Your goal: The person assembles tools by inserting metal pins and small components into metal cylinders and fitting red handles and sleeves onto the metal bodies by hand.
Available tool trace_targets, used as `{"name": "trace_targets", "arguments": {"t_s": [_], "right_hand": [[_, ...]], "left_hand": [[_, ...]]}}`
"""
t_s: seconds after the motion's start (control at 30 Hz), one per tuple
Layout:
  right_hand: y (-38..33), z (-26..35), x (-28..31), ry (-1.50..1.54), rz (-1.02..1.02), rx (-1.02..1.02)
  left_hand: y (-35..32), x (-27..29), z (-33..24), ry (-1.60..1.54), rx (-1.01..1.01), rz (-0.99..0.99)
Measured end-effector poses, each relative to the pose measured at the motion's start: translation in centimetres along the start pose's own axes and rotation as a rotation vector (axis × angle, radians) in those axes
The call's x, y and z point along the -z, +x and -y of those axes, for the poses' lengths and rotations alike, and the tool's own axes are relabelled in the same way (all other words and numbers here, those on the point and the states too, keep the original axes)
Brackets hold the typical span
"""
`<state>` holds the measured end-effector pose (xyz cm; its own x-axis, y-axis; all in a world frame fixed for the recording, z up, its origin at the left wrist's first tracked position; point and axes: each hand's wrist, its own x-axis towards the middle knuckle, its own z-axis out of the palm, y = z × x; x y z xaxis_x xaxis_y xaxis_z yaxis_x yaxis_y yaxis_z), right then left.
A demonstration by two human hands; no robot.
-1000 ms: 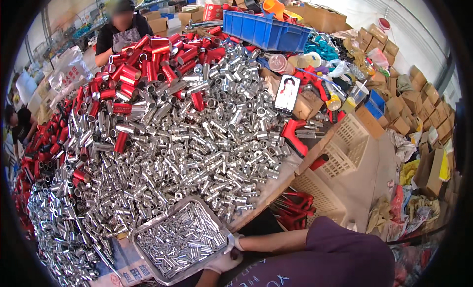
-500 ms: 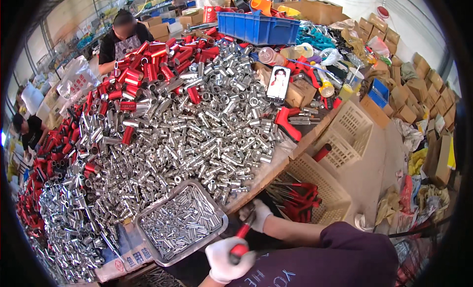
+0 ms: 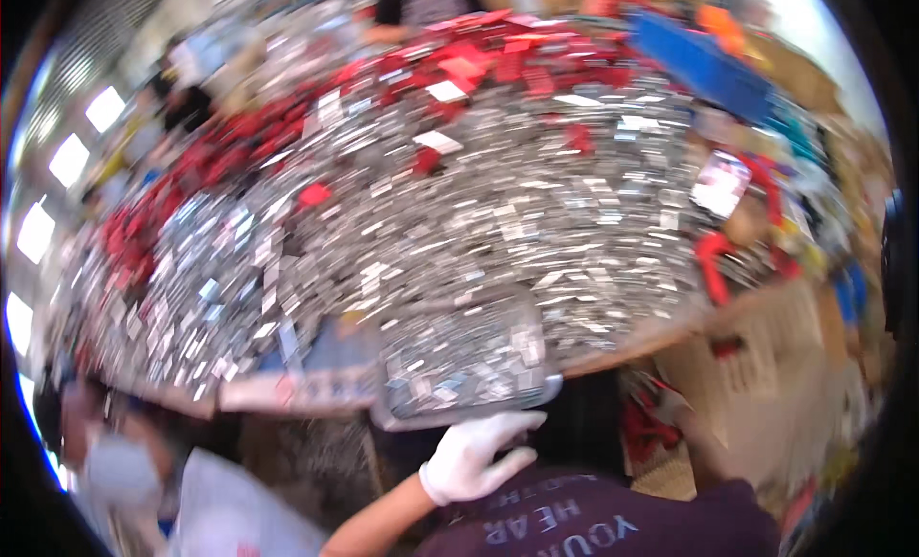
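My left hand (image 3: 476, 458), in a white glove, is just in front of the metal tray (image 3: 552, 385). Its fingers and thumb are apart, with nothing seen between them. Small silver metal pins (image 3: 459, 356) fill the tray at the table edge. My right forearm (image 3: 705, 454) reaches down at the right, beside red-handled tools (image 3: 651, 428) below the table. Motion blur smears my right hand, so its fingers and anything in them cannot be made out.
A large heap of silver metal fittings (image 3: 459, 222) covers the table, with red tubes (image 3: 517, 64) at the back. A blue crate (image 3: 704, 64) and a phone (image 3: 720, 184) lie at the right. Another person (image 3: 431, 7) is across the table; a grey-white bag (image 3: 235, 509) is lower left.
The view has swung left and blurred. My left hand has let go of the red-handled tool it held beside the tray. My right hand has moved away to the right, down by the red-handled tools.
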<state>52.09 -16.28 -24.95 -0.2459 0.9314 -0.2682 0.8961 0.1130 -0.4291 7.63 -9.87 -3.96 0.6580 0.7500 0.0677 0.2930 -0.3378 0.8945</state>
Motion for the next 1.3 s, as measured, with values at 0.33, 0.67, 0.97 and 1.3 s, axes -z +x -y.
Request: {"name": "trace_targets", "arguments": {"t_s": [0.33,0.67,0.97,1.3], "right_hand": [[4.4,1.4,-1.3,-0.158,0.312,-0.533],[5.3,17.8,10.5,-0.168,0.589,-0.192],[7.6,26.8,14.9,0.471,0.335,0.398],[14.9,33.1,10.6,0.122,-0.494,0.429]], "left_hand": [[-8.0,14.7,9.9,0.909,0.715,-1.104],[-6.1,18.3,13.4,0.924,1.119,-0.747],[-7.4,15.6,10.8,1.048,0.852,-0.98],[0.7,9.7,1.1,0.3,0.175,-0.397]]}}
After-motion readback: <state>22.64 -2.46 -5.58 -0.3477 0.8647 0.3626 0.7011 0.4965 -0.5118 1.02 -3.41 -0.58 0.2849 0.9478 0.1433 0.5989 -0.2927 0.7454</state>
